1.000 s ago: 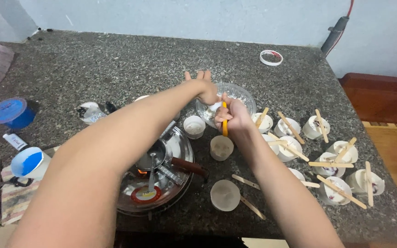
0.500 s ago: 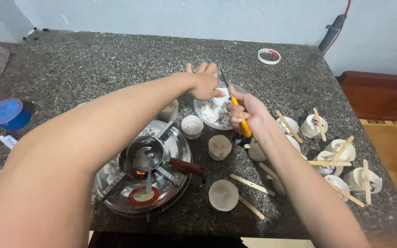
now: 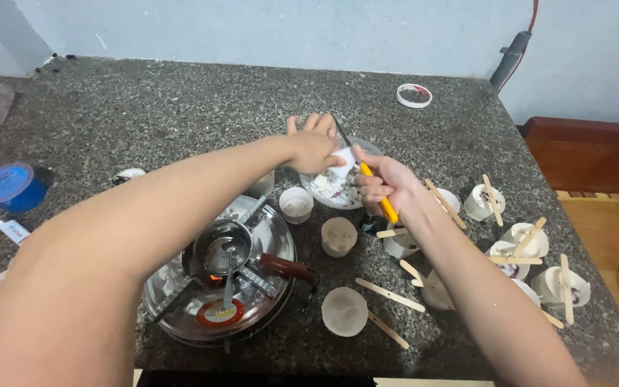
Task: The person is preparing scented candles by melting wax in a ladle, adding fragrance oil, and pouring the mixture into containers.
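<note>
**Shaving wax over the bowl**

Right hand (image 3: 381, 185) fingers closed on yellow-handled knife (image 3: 377, 190), blade toward 11 o'clock. Left hand (image 3: 314, 147) pinches a white wax chunk (image 3: 343, 158), probably, above the glass bowl (image 3: 324, 190). Cut away from fingertips, shavings inside rim.

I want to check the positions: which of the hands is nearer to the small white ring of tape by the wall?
The left hand: it is closer to the tape ring. The right hand, holding a yellow-handled knife, is lower, farther from it.

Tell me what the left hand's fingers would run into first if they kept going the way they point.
The left hand points toward the far wall. Beyond its fingertips lies only bare speckled countertop, so the way looks free up to the wall, though depth is hard to judge.
</note>
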